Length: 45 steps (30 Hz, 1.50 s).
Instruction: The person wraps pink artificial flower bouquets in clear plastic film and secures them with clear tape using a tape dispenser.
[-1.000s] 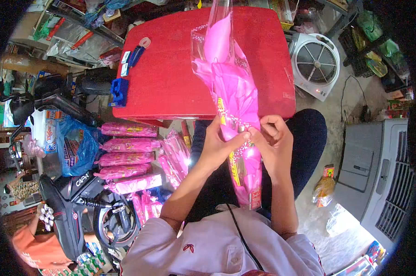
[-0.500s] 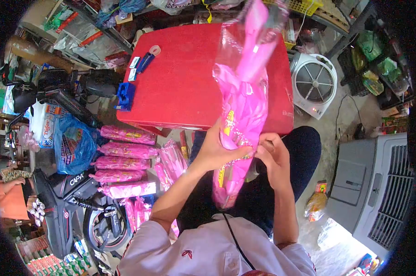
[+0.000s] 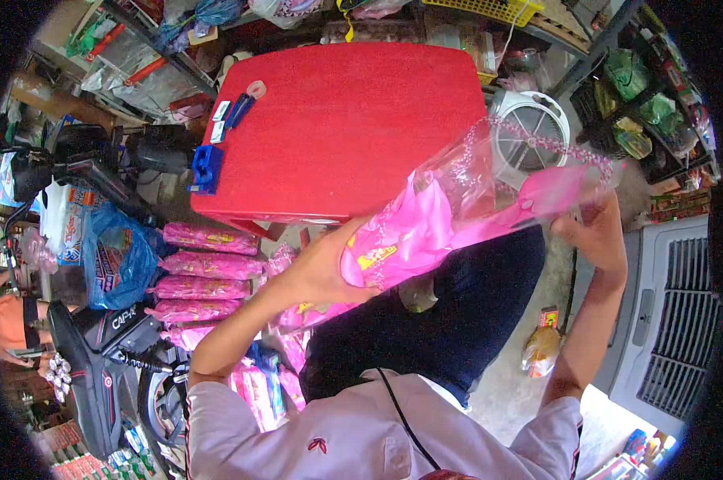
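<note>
A long pink package in a clear, pink-patterned plastic sleeve (image 3: 413,216) lies slantwise across my lap, its loose end up to the right. My left hand (image 3: 329,264) is wrapped round its lower part, near a yellow label. At the far right end my right hand (image 3: 592,236) grips the sleeve's loose clear end; some of its fingers are hidden behind the plastic. A pink strip shows inside that end. To the left, several similar pink packages (image 3: 209,265) lie in a stacked row.
A red table (image 3: 337,136) stands ahead, with a blue tape dispenser (image 3: 206,170) and a blue cutter (image 3: 238,110) at its left edge. A white fan (image 3: 529,132) is beyond the sleeve. Left are a blue plastic bag (image 3: 121,256) and a black motorbike; a grey air cooler (image 3: 673,320) stands right.
The package has swung from nearly upright to slanting right. My right hand has moved from its lower side out to its far right end, while my left hand has shifted left with it.
</note>
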### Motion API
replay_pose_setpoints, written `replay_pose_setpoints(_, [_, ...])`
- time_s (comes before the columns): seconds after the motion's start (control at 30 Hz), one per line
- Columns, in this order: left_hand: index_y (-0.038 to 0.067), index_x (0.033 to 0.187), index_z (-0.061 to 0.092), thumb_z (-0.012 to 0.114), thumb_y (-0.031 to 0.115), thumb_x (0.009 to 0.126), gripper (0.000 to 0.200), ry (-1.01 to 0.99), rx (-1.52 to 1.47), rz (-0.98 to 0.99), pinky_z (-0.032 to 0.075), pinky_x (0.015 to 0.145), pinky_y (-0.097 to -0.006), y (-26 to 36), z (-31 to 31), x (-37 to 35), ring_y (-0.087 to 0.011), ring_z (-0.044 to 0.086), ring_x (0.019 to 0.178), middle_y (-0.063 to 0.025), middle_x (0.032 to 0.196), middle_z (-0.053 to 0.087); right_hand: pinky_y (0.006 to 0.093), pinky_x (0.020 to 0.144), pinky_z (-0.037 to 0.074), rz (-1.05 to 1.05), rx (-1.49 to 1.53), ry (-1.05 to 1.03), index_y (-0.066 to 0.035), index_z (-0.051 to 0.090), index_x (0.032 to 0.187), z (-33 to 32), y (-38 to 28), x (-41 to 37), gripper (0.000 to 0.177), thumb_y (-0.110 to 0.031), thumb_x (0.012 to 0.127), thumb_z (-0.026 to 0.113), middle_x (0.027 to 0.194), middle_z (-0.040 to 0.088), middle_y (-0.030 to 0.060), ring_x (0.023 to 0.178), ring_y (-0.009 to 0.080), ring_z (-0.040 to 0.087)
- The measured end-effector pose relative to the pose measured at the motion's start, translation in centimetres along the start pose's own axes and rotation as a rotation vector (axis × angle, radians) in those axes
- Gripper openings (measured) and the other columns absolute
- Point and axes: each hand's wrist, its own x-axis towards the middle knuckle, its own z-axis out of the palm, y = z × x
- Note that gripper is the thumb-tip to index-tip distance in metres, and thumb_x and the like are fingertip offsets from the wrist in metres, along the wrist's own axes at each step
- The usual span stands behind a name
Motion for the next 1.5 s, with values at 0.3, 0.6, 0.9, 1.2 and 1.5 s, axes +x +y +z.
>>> replay_pose_setpoints(0.3, [0.0, 0.144, 0.04, 0.087, 0.022, 0.064, 0.095, -0.123, -0.089, -0.036, 0.044, 0.105, -0.0353, 0.2, 0.2, -1.5, -0.0254, 0.059, 0.12, -0.0174, 0.132, 0.059, 0.0364, 0.09, 0.05, 0.19, 0.33, 0.054, -0.007, 0.06, 0.11, -1.9, 2.4, 1.9, 0.025, -0.009, 0.088, 0.073, 0.105, 0.069, 0.008, 0.101, 0.0197, 0.064])
replay_pose_setpoints(0.6, [0.006, 0.141, 0.043, 0.083, 0.025, 0.065, 0.088, -0.063, 0.165, -0.101, 0.045, 0.104, -0.0443, 0.8, 0.0, -2.1, -0.0398, 0.06, 0.116, -0.0211, 0.126, 0.062, 0.0381, 0.084, 0.053, 0.308, 0.108, -0.383, -0.007, 0.06, 0.108, -1.5, 0.6, 5.5, 0.04, -0.03, 0.082, 0.08, 0.103, 0.067, 0.009, 0.094, 0.0186, 0.065])
replay_pose_setpoints(0.9, [0.006, 0.143, 0.042, 0.084, 0.021, 0.062, 0.092, -0.062, 0.299, -0.077, 0.052, 0.093, -0.0457, 0.8, 0.3, -2.4, -0.0407, 0.064, 0.107, -0.0228, 0.117, 0.064, 0.0271, 0.068, 0.047, 0.319, 0.202, -0.315, -0.005, 0.061, 0.102, -4.2, 2.8, 5.5, 0.069, -0.067, 0.075, 0.073, 0.087, 0.064, 0.0052, 0.076, 0.0141, 0.061])
replay_pose_setpoints(1.2, [0.009, 0.144, 0.041, 0.084, 0.017, 0.059, 0.096, 0.017, 0.693, -0.03, 0.053, 0.088, -0.0473, 1.3, 0.8, -3.0, -0.0422, 0.063, 0.102, -0.0237, 0.112, 0.06, 0.0292, 0.054, 0.053, 0.462, 0.03, -0.602, -0.002, 0.066, 0.088, 0.2, 3.2, 7.2, 0.03, -0.031, 0.094, 0.066, 0.075, 0.068, 0.0069, 0.062, 0.0161, 0.067])
replay_pose_setpoints(1.5, [0.011, 0.145, 0.043, 0.085, 0.017, 0.058, 0.097, 0.1, 0.826, 0.023, 0.049, 0.092, -0.0469, 1.4, 1.2, -3.4, -0.0366, 0.058, 0.11, -0.017, 0.12, 0.057, 0.0282, 0.051, 0.052, 0.818, 0.06, -0.737, -0.002, 0.068, 0.094, 3.8, 2.8, 5.7, 0.037, -0.038, 0.096, 0.063, 0.075, 0.069, 0.0077, 0.061, 0.0152, 0.066])
